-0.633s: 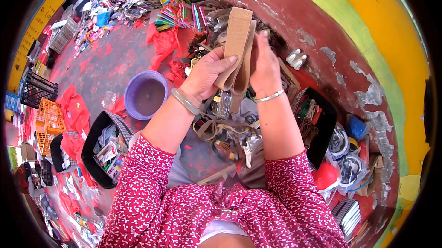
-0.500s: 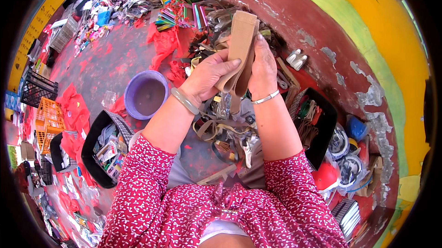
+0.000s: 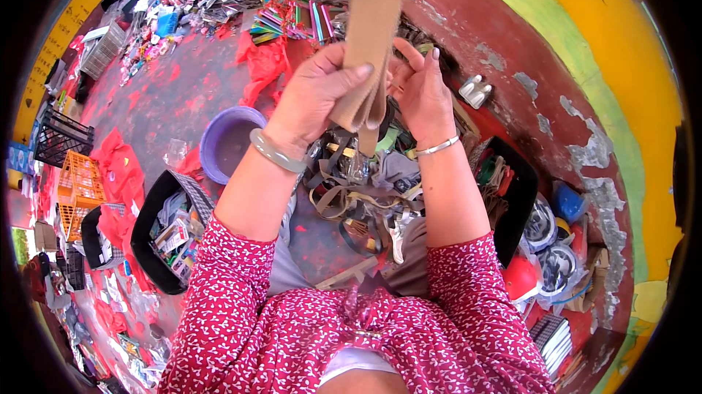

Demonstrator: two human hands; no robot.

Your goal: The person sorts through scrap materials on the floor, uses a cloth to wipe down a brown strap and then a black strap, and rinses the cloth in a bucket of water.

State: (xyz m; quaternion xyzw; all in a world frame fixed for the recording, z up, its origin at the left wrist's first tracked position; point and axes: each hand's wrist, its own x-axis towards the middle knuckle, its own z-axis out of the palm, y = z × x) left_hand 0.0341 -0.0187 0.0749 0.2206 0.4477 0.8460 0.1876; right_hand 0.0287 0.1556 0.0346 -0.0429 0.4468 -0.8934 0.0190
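A wide tan fabric strap, folded over on itself in layers, stands upright at the top middle. My left hand grips its lower part, thumb pressed across the front face. On the strap's right side is my right hand, its fingers apart and partly behind the strap; it does not appear to grip it. Below both hands lies a tangled heap of straps and belts in brown, black and olive, with some clear plastic among them.
A purple bucket stands left of my left forearm. Black bins and an orange crate are farther left. Another black bin holds bundled cords on the right, near bagged goods. A peeling red wall curves along the right.
Both hands have moved up and apart, and the strap has risen with my left hand. My right hand has come off the strap and opened its fingers.
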